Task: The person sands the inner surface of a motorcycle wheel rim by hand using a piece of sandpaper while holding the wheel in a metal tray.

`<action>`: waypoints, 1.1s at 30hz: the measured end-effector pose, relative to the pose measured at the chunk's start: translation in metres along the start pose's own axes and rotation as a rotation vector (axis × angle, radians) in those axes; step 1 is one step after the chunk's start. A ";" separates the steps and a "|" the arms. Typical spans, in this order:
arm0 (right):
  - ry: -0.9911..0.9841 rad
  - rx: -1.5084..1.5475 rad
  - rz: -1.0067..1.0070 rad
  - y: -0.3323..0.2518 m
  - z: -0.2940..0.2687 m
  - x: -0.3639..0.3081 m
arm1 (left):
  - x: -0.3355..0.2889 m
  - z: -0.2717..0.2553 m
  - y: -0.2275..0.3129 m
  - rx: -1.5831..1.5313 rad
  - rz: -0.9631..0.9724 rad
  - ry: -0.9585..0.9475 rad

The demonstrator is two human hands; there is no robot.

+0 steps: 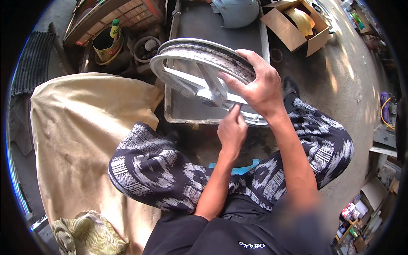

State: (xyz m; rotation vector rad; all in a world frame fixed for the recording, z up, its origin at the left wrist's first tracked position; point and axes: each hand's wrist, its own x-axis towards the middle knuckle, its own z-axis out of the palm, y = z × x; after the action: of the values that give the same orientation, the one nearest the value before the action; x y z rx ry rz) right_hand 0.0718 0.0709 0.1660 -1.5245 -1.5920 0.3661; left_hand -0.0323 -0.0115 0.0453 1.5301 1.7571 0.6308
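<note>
A silver spoked wheel rim (211, 85) without a tyre stands tilted over a shallow grey tray (168, 106). Its channel is stained dark. My right hand (263, 87) grips the rim's right side, thumb on the inner side and fingers over the outer edge. Below the hub, my left hand (232, 131) is closed in a pinch against a spoke near the lower rim. A small dark bit shows at its fingertips, too little to name.
A grey-blue curved shell (238, 12) lies at the tray's far end. An open cardboard box (293, 25) stands at the far right. A bucket (108, 47) with a green-capped bottle (114, 29) sits far left. Beige cloth (89, 127) spreads at my left, with a striped cloth (91, 233) on it.
</note>
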 end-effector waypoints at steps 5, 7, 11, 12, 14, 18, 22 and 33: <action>-0.018 -0.011 0.002 -0.002 0.000 0.001 | -0.004 0.004 -0.003 -0.081 0.000 0.025; -0.013 -0.002 0.003 0.000 0.000 0.001 | -0.002 0.006 -0.006 -0.194 0.002 0.021; -0.026 -0.009 0.003 -0.001 0.001 0.001 | 0.003 0.007 -0.018 -0.264 0.006 0.073; -0.024 -0.008 0.004 -0.001 0.001 0.001 | -0.003 0.010 -0.014 -0.308 0.053 0.078; -0.019 -0.005 0.006 0.000 0.000 -0.001 | -0.009 0.010 -0.012 -0.257 0.049 0.052; -0.035 0.009 0.016 -0.001 0.000 0.000 | 0.004 0.010 -0.021 -0.340 0.068 0.134; -0.032 0.025 0.009 0.001 0.000 0.000 | -0.002 0.009 -0.020 -0.206 0.005 0.056; -0.032 -0.001 0.000 -0.002 0.001 0.001 | -0.008 0.014 -0.016 -0.348 0.096 0.066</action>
State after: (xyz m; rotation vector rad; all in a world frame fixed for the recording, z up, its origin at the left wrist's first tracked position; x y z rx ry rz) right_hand 0.0704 0.0720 0.1672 -1.5266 -1.6173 0.3911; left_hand -0.0309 -0.0233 0.0264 1.3674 1.5302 0.9884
